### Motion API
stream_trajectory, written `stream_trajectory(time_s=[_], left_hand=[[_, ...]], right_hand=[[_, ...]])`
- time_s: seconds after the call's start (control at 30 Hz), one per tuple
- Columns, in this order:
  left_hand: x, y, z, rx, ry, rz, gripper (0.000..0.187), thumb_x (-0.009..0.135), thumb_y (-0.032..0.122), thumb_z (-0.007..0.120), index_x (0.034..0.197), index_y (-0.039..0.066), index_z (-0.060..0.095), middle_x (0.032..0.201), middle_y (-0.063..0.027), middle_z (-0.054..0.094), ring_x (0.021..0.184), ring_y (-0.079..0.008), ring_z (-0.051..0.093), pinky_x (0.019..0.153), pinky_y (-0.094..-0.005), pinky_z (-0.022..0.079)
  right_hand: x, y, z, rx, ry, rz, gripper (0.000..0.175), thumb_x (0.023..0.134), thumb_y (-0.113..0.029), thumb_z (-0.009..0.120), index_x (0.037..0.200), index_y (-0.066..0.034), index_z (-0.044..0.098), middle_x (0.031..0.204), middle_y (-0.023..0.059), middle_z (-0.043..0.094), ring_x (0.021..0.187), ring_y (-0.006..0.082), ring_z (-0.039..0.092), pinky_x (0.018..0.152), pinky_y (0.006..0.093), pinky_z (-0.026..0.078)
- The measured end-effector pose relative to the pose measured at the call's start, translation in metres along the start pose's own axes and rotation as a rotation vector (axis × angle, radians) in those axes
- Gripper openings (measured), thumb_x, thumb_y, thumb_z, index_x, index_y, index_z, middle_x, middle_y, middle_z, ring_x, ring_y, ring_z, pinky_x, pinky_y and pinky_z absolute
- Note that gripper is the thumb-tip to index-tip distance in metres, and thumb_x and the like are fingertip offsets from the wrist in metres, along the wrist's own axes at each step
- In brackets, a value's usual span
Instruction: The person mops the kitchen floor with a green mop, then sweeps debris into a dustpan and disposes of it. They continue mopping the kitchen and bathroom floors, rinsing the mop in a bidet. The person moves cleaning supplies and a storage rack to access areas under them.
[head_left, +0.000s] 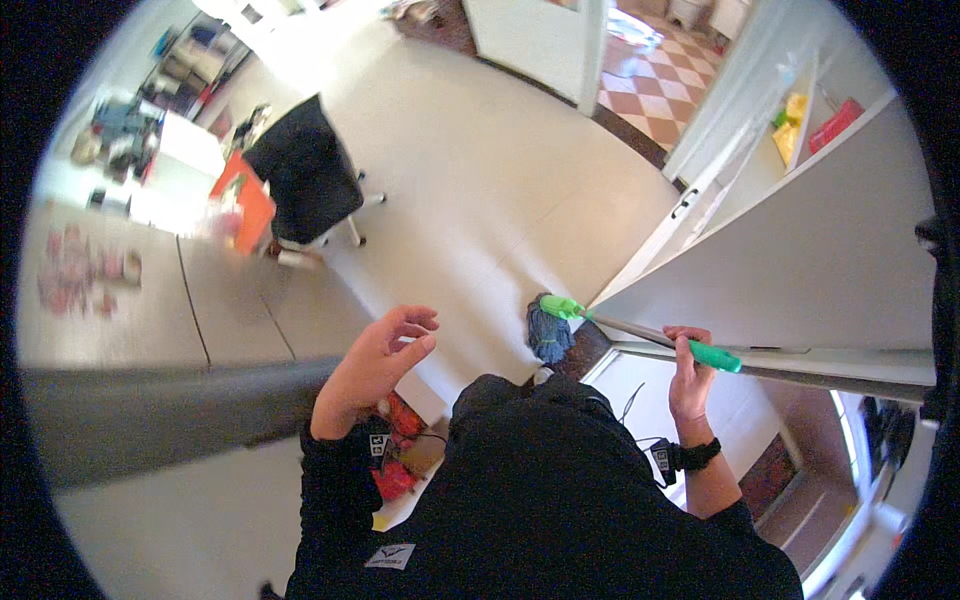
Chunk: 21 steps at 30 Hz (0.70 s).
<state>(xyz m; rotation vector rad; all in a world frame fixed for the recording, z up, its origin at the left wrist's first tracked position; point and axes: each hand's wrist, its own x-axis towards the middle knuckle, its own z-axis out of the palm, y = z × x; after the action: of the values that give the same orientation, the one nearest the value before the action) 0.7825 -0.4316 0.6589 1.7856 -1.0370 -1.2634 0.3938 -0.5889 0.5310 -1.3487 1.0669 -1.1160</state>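
My right hand (690, 375) grips the metal pole of a string mop (634, 328) just below its green end grip (716, 356). From there the pole slants down to a light green socket (562, 307). Grey-blue mop strands (550, 335) hang from the socket near the dark doorway threshold, close to my foot. Held out at my left, my left hand (382, 356) is empty, its fingers loosely curled and apart. It is over the pale floor beside a wooden surface with dark seams (225, 300).
A black office chair (307, 176) stands ahead at left, beside an orange item (244, 202). On the right are a grey door panel (787, 255) and a shelf with yellow packets (787, 135). Checkered tiles (652, 97) show through a far doorway. Red items (394, 480) lie below my left arm.
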Motion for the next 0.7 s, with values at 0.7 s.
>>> stream_trajectory(time_s=[0.7], left_hand=[[0.321, 0.109, 0.135, 0.774, -1.553, 0.274, 0.037, 0.094, 0.018, 0.063, 0.126, 0.002, 0.055, 0.113, -0.0084, 0.061, 0.104, -0.0158, 0.059, 0.091, -0.0313, 0.049]], right_hand=[[-0.142, -0.242, 0.066, -0.293, 1.556, -0.481, 0.032, 0.098, -0.017, 0.047, 0.068, -0.0143, 0.036, 0.055, -0.0026, 0.026, 0.054, 0.0115, 0.028, 0.064, 0.0309, 0.032]])
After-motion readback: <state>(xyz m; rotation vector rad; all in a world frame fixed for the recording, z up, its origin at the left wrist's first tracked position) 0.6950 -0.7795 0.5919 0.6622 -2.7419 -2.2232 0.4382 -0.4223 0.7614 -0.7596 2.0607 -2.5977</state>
